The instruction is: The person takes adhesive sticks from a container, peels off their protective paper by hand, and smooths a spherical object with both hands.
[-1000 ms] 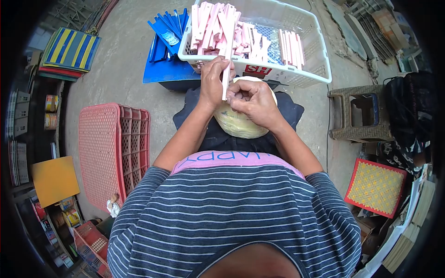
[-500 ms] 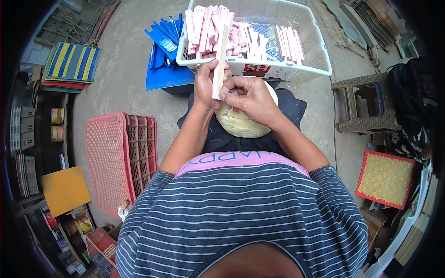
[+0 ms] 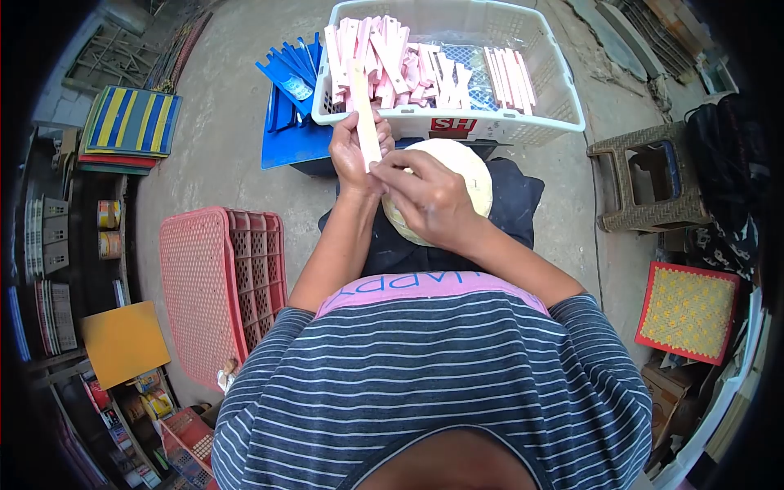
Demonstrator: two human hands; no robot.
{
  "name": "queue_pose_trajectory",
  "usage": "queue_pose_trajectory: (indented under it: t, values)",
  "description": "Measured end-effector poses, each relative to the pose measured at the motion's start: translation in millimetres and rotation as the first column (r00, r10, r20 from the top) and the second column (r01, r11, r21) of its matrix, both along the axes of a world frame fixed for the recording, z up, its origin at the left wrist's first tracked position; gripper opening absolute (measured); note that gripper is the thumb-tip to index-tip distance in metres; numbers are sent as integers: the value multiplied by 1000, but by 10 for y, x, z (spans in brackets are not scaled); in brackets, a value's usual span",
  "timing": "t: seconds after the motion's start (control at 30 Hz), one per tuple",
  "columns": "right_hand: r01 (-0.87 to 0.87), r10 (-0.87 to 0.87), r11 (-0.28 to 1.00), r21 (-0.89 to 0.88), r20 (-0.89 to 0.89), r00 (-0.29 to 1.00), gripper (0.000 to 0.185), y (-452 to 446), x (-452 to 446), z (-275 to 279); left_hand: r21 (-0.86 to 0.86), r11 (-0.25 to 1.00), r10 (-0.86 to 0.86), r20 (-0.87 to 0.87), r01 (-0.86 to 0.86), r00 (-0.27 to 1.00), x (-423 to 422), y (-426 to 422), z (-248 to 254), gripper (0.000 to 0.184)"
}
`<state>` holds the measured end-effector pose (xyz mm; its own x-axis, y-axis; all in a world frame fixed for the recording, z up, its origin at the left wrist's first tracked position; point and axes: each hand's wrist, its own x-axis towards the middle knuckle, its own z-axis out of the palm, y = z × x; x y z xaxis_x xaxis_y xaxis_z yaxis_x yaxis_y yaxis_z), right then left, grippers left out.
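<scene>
My left hand [image 3: 348, 155] is closed around a long pale wooden-looking strip [image 3: 367, 126], its far end pointing toward the basket. My right hand [image 3: 433, 196] is pinched, with thumb and forefinger at the strip's near end. Whatever may be between those fingertips is too small to make out. Beneath my right hand, a round pale-yellow object [image 3: 461, 163] rests on my lap, partly covered by the hand. Just beyond my hands stands a white plastic basket [image 3: 531, 126]. Inside it lie a heap of pink strips [image 3: 392, 57] and a separate row of pale strips [image 3: 509, 77].
Blue strips [image 3: 286, 77] lie on a blue board [image 3: 290, 147] left of the basket. A pink plastic crate [image 3: 200, 286] stands on my left, near shelves with cans [image 3: 109, 214]. On the right are a woven stool [image 3: 653, 180] and a red-framed yellow seat [image 3: 688, 313].
The strip has shifted left and now leans leftward at its far end. My right hand has moved left from beside the strip onto its near end, uncovering more of the round yellow object.
</scene>
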<state>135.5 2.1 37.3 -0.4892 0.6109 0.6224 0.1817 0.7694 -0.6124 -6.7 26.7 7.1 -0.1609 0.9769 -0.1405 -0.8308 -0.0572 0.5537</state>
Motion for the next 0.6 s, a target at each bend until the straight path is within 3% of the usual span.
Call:
queue_pose_trajectory:
  t: [0.07,0.17,0.27,0.33,0.4,0.47,0.5,0.57,0.6]
  values:
    - [-46,46,999,-18,14,999,25,-13,21,15,21,999,-30,20,29,999,-54,-10,-38,31]
    - [-85,84,993,86,19,996,29,216,119,4,-36,960,-279,11,279,960,-114,-64,39,33]
    - [83,-153,952,296,224,962,51,691,233,156,-105,834,-544,4,541,839,-216,-110,177,35]
    - [63,-191,940,335,365,911,57,830,318,122,2,769,-636,93,639,766,-271,-123,151,35]
    - [22,-150,951,309,397,905,48,905,383,128,18,731,-681,90,682,727,-294,-121,166,37]
    - [-29,-92,966,256,446,890,42,920,447,170,-166,809,-586,-139,565,798,-253,-178,281,41]
    - [-16,-73,969,245,351,934,33,926,448,175,-153,862,-506,-189,484,841,-296,-198,276,42]
    - [32,-101,974,224,300,949,33,908,502,122,-112,940,-340,-282,321,897,-402,-228,256,45]
    - [59,-118,975,212,275,954,32,887,529,113,-172,985,-93,-455,15,885,-269,-271,353,47]
